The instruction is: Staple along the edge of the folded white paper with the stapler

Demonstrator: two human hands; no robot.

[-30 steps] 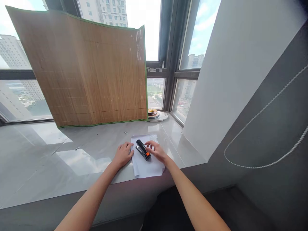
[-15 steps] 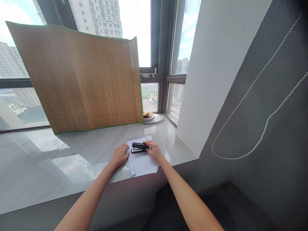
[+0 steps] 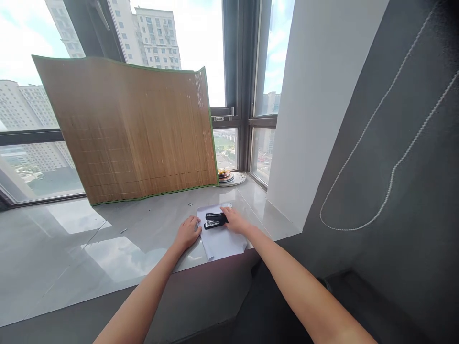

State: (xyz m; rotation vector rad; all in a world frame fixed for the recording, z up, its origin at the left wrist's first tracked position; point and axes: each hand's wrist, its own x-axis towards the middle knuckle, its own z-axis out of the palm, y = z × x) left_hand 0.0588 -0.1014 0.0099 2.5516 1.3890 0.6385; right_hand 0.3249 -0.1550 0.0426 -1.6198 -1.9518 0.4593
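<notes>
A black stapler point(image 3: 214, 220) lies on a sheet of white paper point(image 3: 224, 242), its front end pointing left and its jaws apart. My right hand point(image 3: 234, 221) is closed around its rear end, which the fingers partly cover. On the left edge of the paper rests my left hand point(image 3: 188, 232), its fingers lying down on the sheet and the worktop. The stapler's front end is a short way from those fingertips. The paper's near edge curls slightly by the ledge's front.
A brown bamboo mat point(image 3: 143, 134) with green edging leans against the window behind. Stacked plates point(image 3: 231, 178) stand in the corner. Small bits point(image 3: 190, 204) lie on the glossy grey ledge point(image 3: 150, 229). A beaded cord point(image 3: 339, 228) hangs at right.
The view has shifted, so the scene sits a little lower and to the right. My right hand now covers more of the stapler's rear. My left hand stays at the paper's edge.
</notes>
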